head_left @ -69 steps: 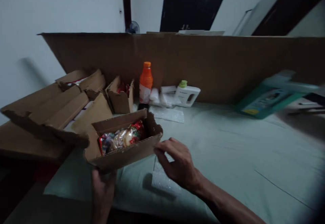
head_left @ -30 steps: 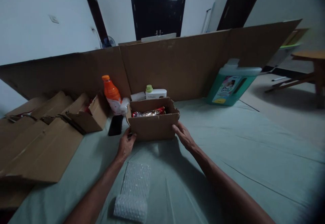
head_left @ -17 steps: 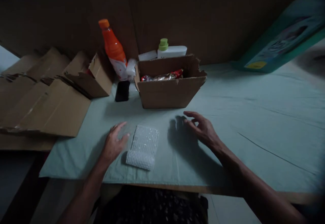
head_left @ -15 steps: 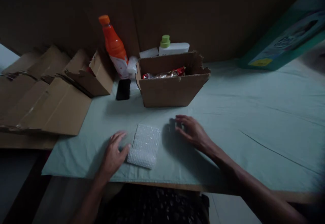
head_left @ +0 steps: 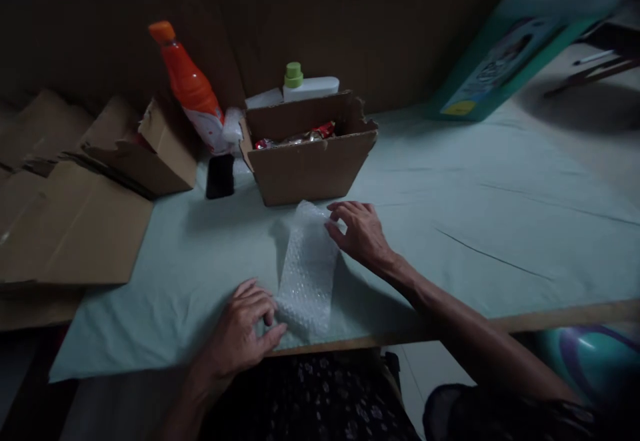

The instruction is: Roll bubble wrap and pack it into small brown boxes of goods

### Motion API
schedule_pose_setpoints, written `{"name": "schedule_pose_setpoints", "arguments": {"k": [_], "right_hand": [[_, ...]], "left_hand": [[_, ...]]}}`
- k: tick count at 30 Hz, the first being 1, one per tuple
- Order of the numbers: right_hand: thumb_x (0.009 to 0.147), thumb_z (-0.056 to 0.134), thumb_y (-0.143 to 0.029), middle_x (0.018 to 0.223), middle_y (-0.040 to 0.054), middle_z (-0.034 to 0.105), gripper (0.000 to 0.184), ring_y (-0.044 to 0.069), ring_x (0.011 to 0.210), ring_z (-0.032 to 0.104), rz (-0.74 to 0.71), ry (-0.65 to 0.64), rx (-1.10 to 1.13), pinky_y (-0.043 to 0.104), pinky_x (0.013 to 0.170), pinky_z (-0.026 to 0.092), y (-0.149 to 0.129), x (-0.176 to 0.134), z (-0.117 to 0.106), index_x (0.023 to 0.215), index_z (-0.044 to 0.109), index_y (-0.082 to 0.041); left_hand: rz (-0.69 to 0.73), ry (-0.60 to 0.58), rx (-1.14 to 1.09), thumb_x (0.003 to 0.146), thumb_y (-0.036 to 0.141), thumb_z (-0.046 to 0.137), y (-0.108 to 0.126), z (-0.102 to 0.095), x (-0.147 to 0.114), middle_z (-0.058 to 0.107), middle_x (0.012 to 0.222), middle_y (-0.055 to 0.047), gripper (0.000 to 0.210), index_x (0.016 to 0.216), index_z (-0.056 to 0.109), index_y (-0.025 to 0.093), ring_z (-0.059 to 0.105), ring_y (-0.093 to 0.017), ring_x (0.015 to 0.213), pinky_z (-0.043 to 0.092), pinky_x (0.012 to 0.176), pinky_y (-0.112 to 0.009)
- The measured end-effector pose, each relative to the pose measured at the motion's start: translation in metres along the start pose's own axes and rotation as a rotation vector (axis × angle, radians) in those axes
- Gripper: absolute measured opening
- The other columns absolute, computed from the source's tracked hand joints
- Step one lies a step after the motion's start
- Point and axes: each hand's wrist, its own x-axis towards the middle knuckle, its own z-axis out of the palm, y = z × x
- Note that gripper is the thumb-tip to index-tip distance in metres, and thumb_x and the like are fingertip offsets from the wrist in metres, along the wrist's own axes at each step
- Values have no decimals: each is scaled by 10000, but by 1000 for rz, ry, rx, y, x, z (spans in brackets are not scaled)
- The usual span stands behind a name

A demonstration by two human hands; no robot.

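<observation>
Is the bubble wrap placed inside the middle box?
No, the bubble wrap is in front of the middle box, between the left hand and the right hand.

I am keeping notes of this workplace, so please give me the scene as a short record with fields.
Nearest item: clear plastic bubble wrap, on a pale green cloth
Right hand: at the bubble wrap's upper right edge, seemingly pinching it
Left hand: half open at its lower left corner; contact unclear
Behind wrap: open brown cardboard box with shiny red and silver packaging inside
Behind box: white plastic bottle with green cap
Left of box: flat black rectangular object; orange plastic bottle
Back right: large teal plastic jug
</observation>
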Motion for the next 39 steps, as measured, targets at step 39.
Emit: {"name": "schedule_pose_setpoints", "arguments": {"k": [39], "right_hand": [[845, 506, -124, 1196, 101, 711, 490, 274, 1089, 648, 102, -71, 221, 448, 942, 459, 30, -22, 13, 1318, 585, -224]], "left_hand": [[1, 4, -194, 920, 176, 571, 20, 49, 37, 736, 994, -67, 179, 1054, 688, 193, 667, -204, 932, 570, 820, -345]]}}
